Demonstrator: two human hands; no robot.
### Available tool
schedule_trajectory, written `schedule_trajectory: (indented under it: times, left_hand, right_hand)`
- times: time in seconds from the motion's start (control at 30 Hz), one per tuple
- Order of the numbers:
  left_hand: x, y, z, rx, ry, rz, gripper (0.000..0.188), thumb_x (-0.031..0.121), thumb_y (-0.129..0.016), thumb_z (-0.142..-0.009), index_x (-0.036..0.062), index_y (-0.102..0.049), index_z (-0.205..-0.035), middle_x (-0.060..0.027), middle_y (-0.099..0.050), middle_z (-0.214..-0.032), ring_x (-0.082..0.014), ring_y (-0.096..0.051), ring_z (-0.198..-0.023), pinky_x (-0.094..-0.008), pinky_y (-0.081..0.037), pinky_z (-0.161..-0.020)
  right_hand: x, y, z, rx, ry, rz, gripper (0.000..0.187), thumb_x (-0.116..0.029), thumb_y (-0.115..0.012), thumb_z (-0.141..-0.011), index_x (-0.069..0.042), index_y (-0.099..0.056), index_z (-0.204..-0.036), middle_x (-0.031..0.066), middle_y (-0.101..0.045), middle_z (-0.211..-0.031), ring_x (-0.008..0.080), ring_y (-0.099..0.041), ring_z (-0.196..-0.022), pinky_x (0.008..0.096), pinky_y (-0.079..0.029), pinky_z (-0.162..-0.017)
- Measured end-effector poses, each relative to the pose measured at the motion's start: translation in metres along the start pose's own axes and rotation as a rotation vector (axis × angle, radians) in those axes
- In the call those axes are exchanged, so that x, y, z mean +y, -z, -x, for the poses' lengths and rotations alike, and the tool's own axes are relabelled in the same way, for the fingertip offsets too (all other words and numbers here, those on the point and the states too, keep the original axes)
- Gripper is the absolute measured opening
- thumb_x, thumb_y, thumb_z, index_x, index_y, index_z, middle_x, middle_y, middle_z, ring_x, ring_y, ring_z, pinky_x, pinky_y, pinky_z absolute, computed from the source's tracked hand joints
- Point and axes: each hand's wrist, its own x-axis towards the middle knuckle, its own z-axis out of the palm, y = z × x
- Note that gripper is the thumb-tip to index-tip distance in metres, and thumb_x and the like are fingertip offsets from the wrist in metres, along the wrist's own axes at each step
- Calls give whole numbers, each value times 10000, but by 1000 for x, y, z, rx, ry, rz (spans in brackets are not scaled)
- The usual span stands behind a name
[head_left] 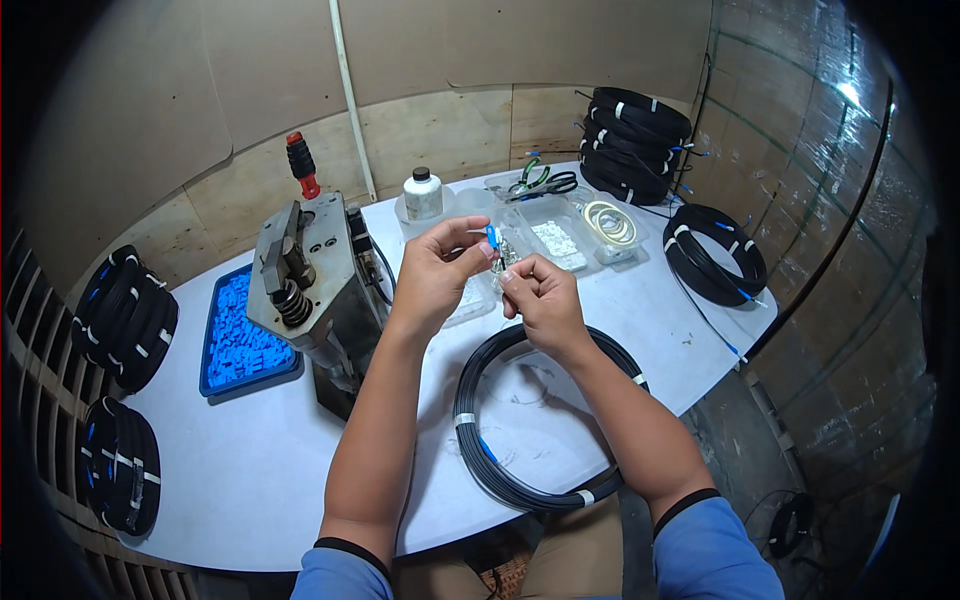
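My left hand (437, 272) is raised over the table, thumb and fingers pinching a small blue connector piece (491, 236). Close beside it my right hand (546, 303) has its thumb and forefinger pressed together. Whatever they grip is too small and covered to make out. Small metal parts (510, 247) show behind the fingertips, partly hidden. Below my hands lies a coil of black cable (467, 385), bound with white ties, with a blue piece (487, 450) on its inner left side.
A metal hand press (325, 290) with a red-black handle stands left, beside a blue tray (203, 380) of blue pieces. Behind are a white bottle (423, 195), scissors (555, 184) and a clear bin (545, 212) with white pieces. Stacked cable coils (630, 150) stand back right; others (125, 320) are left.
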Motion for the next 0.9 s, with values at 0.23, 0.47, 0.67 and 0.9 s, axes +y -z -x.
schedule_trajectory:
  times: [0.23, 0.47, 0.67, 0.9]
  left_hand:
    - [1, -2, 4, 5, 4, 0, 330, 66, -669, -857, -21, -584, -1164, -96, -652, -982, -137, -621, -862, -277, -527, -808]
    - [1, -2, 2, 21, -9, 9, 291, 42, -652, -860, -31, -603, -1137, -118, -668, -955, -147, -637, -852, -287, -535, -793]
    - [1, -2, 2, 8, 6, -12, 323, 65, -663, -863, -16, -583, -1165, -91, -650, -976, -136, -617, -858, -276, -525, -805]
    - [0, -1, 2, 16, -2, 12, 325, 54, -659, -863, -12, -570, -1168, -96, -651, -965, -139, -620, -849, -278, -524, -807]
  right_hand:
    - [1, -1, 3, -2, 14, 3, 122, -131, -598, -923, -19, -571, -883, -9, -567, -648, 30, -510, -551, 180, -405, -511]
    - [-1, -1, 1, -2, -3, 5, 124, -130, -596, -923, -18, -572, -877, -10, -565, -644, 29, -510, -550, 180, -404, -509]
    - [0, 0, 1, -4, 10, 15, 127, -132, -597, -922, -19, -571, -871, -13, -560, -637, 28, -505, -545, 181, -395, -497]
    - [-1, -2, 2, -3, 4, 15, 130, -132, -598, -921, -19, -569, -864, -12, -559, -636, 28, -503, -543, 182, -395, -497]
